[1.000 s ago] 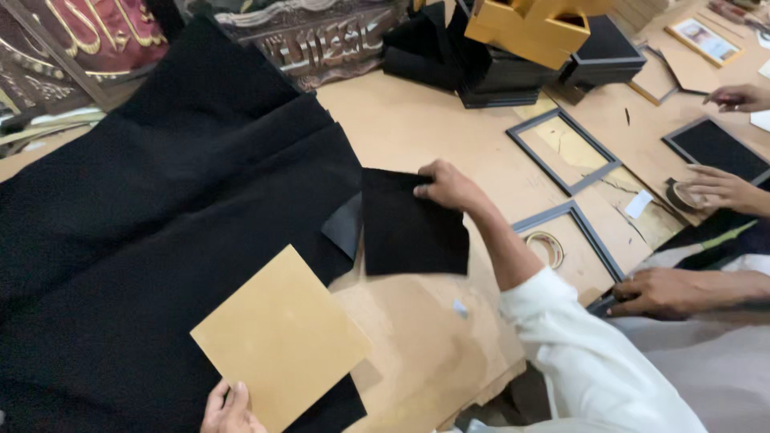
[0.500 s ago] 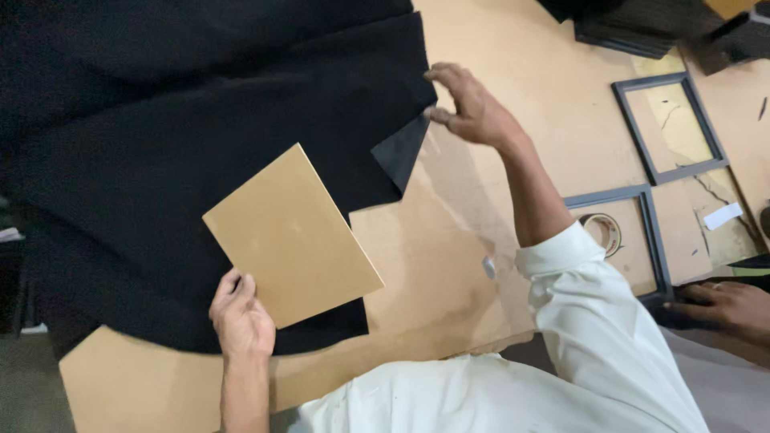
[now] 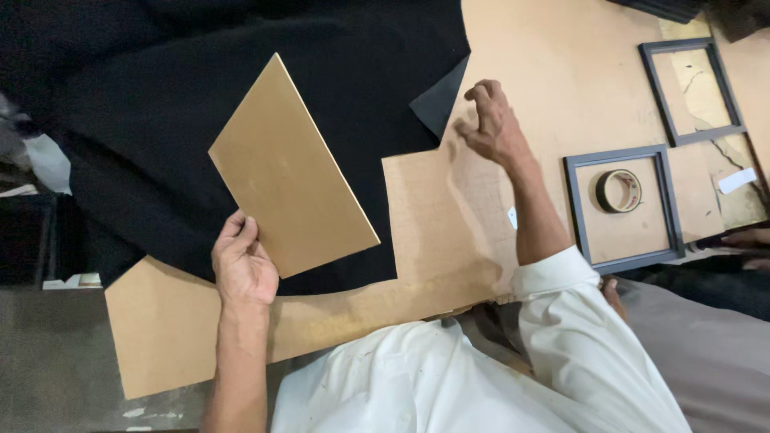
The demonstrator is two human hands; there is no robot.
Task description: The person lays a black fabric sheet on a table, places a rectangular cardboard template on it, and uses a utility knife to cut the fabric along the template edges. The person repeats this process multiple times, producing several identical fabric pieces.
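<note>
My left hand (image 3: 242, 263) grips the near corner of a tan rectangular board (image 3: 290, 172) and holds it tilted above a large sheet of black fabric (image 3: 200, 104). My right hand (image 3: 491, 122) hovers over the brown table (image 3: 449, 216), fingers curled and apart, holding nothing. It is just right of the fabric's folded-over corner (image 3: 439, 100), not touching it.
Two dark empty picture frames (image 3: 626, 208) (image 3: 691, 90) lie on the table to the right; a roll of tape (image 3: 618, 191) sits inside the nearer one. Another person's hand (image 3: 746, 237) shows at the right edge. A white paper slip (image 3: 736, 180) lies near it.
My right hand has let go of the fabric's corner and lifted off. My left hand has raised the board higher over the cloth. The view has shifted left and closer.
</note>
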